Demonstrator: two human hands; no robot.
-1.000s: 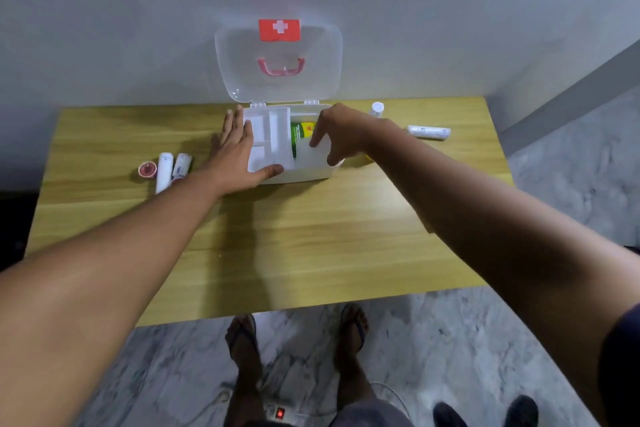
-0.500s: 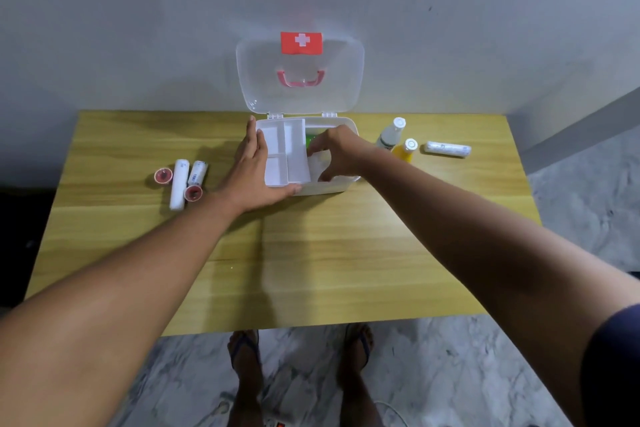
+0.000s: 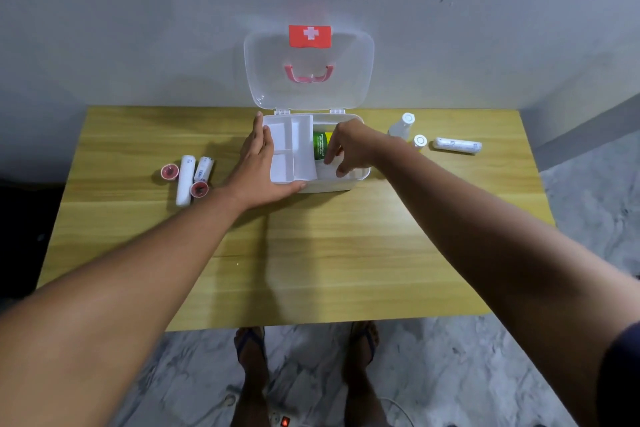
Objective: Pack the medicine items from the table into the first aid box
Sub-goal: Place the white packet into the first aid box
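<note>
Both hands work at the first aid box point(image 3: 341, 184) — left hand point(image 3: 258, 168) spread flat, bracing its light, slippery divider tray point(image 3: 291, 149); right hand point(image 3: 348, 149) reaches inside beside the green packet point(image 3: 320, 145), grip hidden.

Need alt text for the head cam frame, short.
Both hands work at an open white first aid box on a wooden table: left hand steadies its divided tray, right hand reaches inside. Bandage rolls and bottles lie beside it.

The table point(image 3: 311, 253) looks like smooth, faintly shiny wood-grain laminate, the first aid box point(image 3: 332, 184) matt white plastic under a clear glossy lid point(image 3: 346, 80).
</note>
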